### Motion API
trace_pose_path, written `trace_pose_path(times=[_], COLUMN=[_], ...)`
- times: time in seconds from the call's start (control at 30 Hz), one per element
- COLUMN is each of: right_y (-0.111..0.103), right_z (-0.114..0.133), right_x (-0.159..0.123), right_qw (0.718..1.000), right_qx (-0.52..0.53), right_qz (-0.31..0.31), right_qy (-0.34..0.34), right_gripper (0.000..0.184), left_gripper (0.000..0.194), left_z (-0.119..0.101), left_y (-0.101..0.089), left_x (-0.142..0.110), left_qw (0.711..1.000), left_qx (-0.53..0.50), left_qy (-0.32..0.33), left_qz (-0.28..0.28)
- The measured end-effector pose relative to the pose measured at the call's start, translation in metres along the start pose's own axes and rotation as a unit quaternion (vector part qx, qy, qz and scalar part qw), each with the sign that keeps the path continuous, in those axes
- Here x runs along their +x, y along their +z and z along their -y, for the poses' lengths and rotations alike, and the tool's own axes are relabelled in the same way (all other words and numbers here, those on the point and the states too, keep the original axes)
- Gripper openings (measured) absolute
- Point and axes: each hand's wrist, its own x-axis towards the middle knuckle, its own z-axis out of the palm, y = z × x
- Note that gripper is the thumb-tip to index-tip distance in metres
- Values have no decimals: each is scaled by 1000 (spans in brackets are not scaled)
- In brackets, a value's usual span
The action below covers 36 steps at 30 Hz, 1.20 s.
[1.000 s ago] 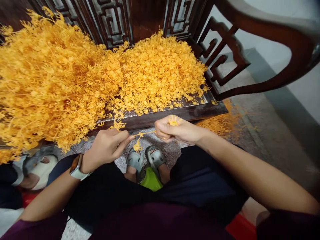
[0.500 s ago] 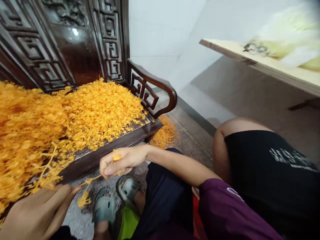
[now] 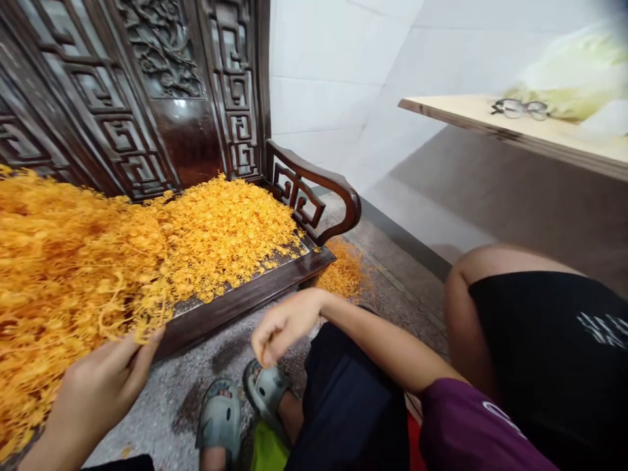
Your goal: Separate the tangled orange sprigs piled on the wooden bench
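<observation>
We are pinching a yellow sprig (image 3: 143,332) with our left hand (image 3: 93,392) by the worktop's (image 3: 245,297) front edge, the heap (image 3: 88,248) lying just beyond, while our right hand (image 3: 288,327) is hanging farther off, fingers curled, grip unclear.

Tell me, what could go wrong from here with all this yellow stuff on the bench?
Loose bits might slide off, since the yellow heap spreads close to the front edge of the bench.

The yellow strands at the fingertips of the left hand lie against the heap in this view, so they could snag and drag other pieces along.

The glasses sit near the edge of the board and might get knocked off.
</observation>
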Motion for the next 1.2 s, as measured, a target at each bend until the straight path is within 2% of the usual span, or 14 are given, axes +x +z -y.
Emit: trace_pose_path(times=[0.1,0.17,0.2,0.23,0.3,0.37,0.43,0.47,0.57,0.73,0.8,0.87,0.97,1.2], right_y=[12,4,-5,-16,-44,-67,-75,-73,-51,-17,-13,-14,-24,-68], right_z=[1,15,25,37,60,72,70,66,53,57,63,71,82,85], right_x=[13,7,2,-2,-6,4,23,33,57,82,93,101,103,84], right_qw=[983,987,984,955,813,672,622,625,716,818,839,815,737,673], right_qx=[-14,81,172,269,390,374,300,268,193,125,136,177,262,398], right_qz=[160,127,35,-82,-334,-519,-617,-639,-610,-528,-492,-500,-548,-549], right_qy=[87,57,-9,-96,-275,-373,-377,-359,-280,-193,-187,-234,-296,-295], right_gripper=[32,28,26,24,17,11,21,25,27,44,43,40,38,47], left_gripper=[29,30,30,31,33,37,40,41,39,27,25,21,24,34], left_z=[-5,-4,-4,-4,-9,-19,-29,-33,-41,-48,-55,-65,-80,-88], left_y=[-2,-2,-1,0,2,4,5,6,6,4,2,0,1,27], left_x=[7,11,12,14,16,19,22,24,29,45,58,73,92,104], left_qw=[997,994,993,992,992,990,987,986,987,998,999,999,997,993], left_qx=[80,109,117,120,111,89,70,65,81,39,9,5,-25,-103], left_qy=[23,20,10,-5,-44,-88,-114,-110,-88,-41,-31,-31,-30,-52], left_qz=[0,6,14,26,51,71,92,102,105,28,-3,-37,-70,1])
